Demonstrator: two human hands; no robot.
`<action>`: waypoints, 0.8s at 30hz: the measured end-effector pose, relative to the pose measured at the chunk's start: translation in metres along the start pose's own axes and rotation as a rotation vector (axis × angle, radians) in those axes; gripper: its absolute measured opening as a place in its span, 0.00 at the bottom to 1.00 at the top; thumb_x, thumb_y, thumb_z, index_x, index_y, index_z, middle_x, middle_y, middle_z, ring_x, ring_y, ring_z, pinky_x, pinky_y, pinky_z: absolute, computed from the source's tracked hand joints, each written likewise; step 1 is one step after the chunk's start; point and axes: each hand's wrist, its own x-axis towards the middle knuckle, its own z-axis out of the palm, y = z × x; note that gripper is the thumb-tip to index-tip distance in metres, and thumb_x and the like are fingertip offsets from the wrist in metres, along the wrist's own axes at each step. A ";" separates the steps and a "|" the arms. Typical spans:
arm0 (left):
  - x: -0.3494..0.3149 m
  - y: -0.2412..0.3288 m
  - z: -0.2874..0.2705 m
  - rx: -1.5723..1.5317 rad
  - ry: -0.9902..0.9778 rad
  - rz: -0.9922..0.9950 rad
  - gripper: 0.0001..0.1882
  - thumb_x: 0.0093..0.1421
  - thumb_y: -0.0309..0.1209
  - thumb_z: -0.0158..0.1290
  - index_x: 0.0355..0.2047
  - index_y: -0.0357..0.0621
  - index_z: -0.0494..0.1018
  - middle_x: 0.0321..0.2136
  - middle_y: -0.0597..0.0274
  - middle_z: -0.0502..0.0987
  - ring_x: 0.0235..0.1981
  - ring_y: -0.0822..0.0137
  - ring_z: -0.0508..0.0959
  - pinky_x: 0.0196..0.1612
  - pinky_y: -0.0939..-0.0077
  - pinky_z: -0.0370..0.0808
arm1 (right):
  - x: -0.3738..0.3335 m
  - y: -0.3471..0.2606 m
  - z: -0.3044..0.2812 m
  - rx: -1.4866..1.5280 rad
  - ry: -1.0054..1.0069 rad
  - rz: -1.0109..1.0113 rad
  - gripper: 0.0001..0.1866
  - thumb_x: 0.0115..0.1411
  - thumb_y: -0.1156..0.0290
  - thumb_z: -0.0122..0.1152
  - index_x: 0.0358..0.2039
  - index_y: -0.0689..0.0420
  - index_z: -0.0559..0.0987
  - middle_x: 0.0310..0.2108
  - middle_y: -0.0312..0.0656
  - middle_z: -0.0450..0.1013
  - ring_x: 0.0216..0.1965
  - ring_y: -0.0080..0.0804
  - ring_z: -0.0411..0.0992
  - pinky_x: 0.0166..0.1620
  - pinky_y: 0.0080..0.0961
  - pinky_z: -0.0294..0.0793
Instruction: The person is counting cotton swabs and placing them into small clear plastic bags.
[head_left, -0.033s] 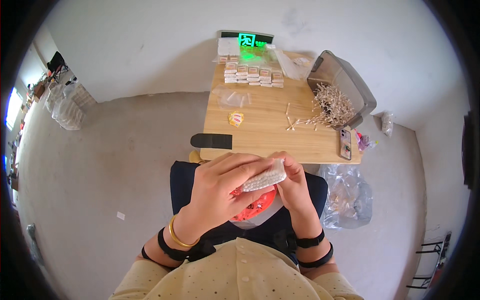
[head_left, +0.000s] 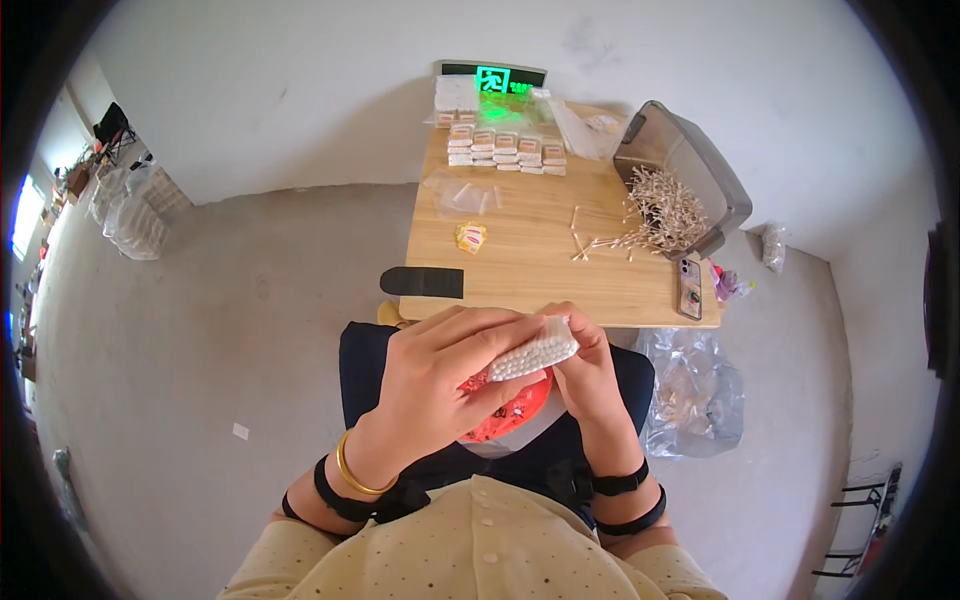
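Above my lap, my left hand (head_left: 445, 358) wraps its fingers and thumb round a small pack of cotton swabs (head_left: 534, 354). The white tips show in close rows along the side facing me. My right hand (head_left: 588, 362) closes on the pack's right end, its fingertips partly hidden behind it. Below the pack lies a red patterned thing (head_left: 512, 412) on my lap, mostly covered by my hands; its kind I cannot tell.
On the wooden table (head_left: 540, 285) stand stacked swab packs (head_left: 507, 147), printed cards (head_left: 471, 237), clear bags (head_left: 465, 195) and a phone (head_left: 690, 288). Loose swabs (head_left: 668, 210) spill from a tipped grey bin (head_left: 705, 170). A large plastic bag (head_left: 690, 395) sits beside the table.
The swab pack has tilted slightly and moved a little to the right, so more of its rows of tips shows. Both hands keep their hold.
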 end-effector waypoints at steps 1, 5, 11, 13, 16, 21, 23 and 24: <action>-0.002 -0.003 -0.002 0.007 0.013 0.020 0.22 0.50 0.28 0.70 0.48 0.41 0.83 0.42 0.58 0.84 0.38 0.59 0.84 0.40 0.71 0.80 | 0.001 0.002 0.000 -0.003 -0.006 0.004 0.07 0.71 0.75 0.59 0.47 0.60 0.78 0.42 0.34 0.77 0.45 0.21 0.74 0.51 0.22 0.74; 0.002 0.001 0.008 0.032 -0.033 0.078 0.25 0.49 0.27 0.68 0.50 0.41 0.82 0.44 0.58 0.85 0.39 0.59 0.85 0.41 0.71 0.80 | -0.003 -0.002 -0.010 0.046 -0.016 -0.002 0.06 0.71 0.74 0.60 0.46 0.59 0.79 0.42 0.33 0.77 0.45 0.21 0.74 0.51 0.23 0.74; -0.003 -0.002 0.003 0.034 -0.036 0.062 0.26 0.49 0.26 0.67 0.51 0.41 0.82 0.45 0.56 0.85 0.39 0.57 0.85 0.43 0.69 0.81 | 0.001 -0.002 -0.004 0.069 -0.046 0.014 0.07 0.70 0.71 0.62 0.46 0.59 0.79 0.42 0.33 0.77 0.45 0.21 0.74 0.51 0.23 0.74; -0.002 -0.003 0.003 0.040 -0.030 0.072 0.25 0.50 0.26 0.67 0.50 0.41 0.82 0.44 0.57 0.85 0.39 0.57 0.85 0.42 0.70 0.81 | 0.001 -0.001 -0.006 0.065 -0.040 0.017 0.07 0.70 0.72 0.62 0.46 0.59 0.79 0.41 0.33 0.77 0.45 0.21 0.75 0.51 0.23 0.74; 0.000 -0.006 0.006 0.027 0.022 0.059 0.21 0.52 0.27 0.67 0.48 0.40 0.81 0.42 0.57 0.85 0.38 0.59 0.85 0.40 0.71 0.81 | 0.001 0.000 -0.007 0.024 0.004 0.043 0.06 0.70 0.74 0.61 0.45 0.59 0.79 0.41 0.33 0.78 0.45 0.21 0.75 0.52 0.22 0.73; -0.012 -0.046 0.032 -0.239 0.175 -0.309 0.14 0.57 0.25 0.65 0.43 0.35 0.77 0.35 0.56 0.83 0.37 0.60 0.84 0.43 0.72 0.80 | 0.008 -0.002 -0.023 -0.114 0.179 0.063 0.02 0.70 0.76 0.60 0.42 0.59 0.79 0.41 0.33 0.78 0.45 0.20 0.75 0.53 0.21 0.72; -0.021 -0.065 0.039 -0.380 -0.003 -0.500 0.14 0.59 0.28 0.66 0.41 0.36 0.74 0.36 0.61 0.81 0.38 0.67 0.83 0.44 0.75 0.79 | 0.011 0.004 -0.041 -0.098 0.226 0.031 0.05 0.70 0.73 0.61 0.43 0.59 0.77 0.44 0.35 0.78 0.48 0.20 0.74 0.55 0.22 0.71; -0.026 -0.072 0.046 -0.486 -0.085 -0.594 0.15 0.60 0.29 0.67 0.41 0.36 0.74 0.37 0.61 0.81 0.39 0.69 0.83 0.44 0.75 0.78 | 0.012 0.005 -0.044 -0.102 0.263 0.033 0.06 0.70 0.73 0.62 0.45 0.59 0.77 0.45 0.36 0.78 0.48 0.20 0.73 0.55 0.22 0.71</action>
